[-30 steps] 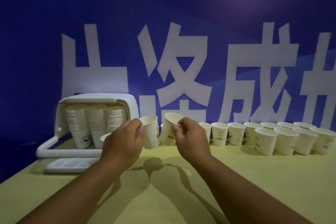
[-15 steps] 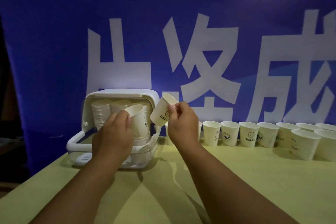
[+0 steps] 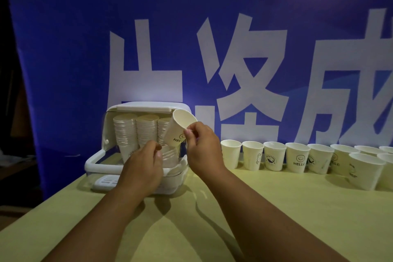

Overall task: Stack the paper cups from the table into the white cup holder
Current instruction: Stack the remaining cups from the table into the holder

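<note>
**Obs. A:** Change logged. Half a second back, your left hand (image 3: pixel 144 168) carries a cup above the front stack (image 3: pixel 171 156) in the white cup holder (image 3: pixel 148 107). Now no separate cup shows in that hand. The cup reads as nested on the stack, at the near right of the holder, in front of the three tall rear stacks (image 3: pixel 136 130).

**Obs. B:** Agreed. Left grip: your fingers sit curled right against the stack's top rim. I cannot tell whether they pinch it or have let go.

**Obs. A:** Your right hand (image 3: pixel 202 149) has come left with its load. The tilted cup (image 3: pixel 180 127) is pinched at its lower wall between thumb and fingertips, mouth up and leaning left. It now hangs just above the front stack, inside the holder's open face, where a second ago it was out over the table (image 3: pixel 276 208).

**Obs. B:** Meaning, as judgement: one more cup is stowed and the next is queued directly over the same stack. You need to clear your left hand off the rim, then square the tilted cup upright before lowering, or it may catch the rim and skew the stack.

**Obs. A:** Remaining work: the row of loose cups (image 3: pixel 274 156) stands to the right along the far side of the table, so the task is well short of done.
</note>
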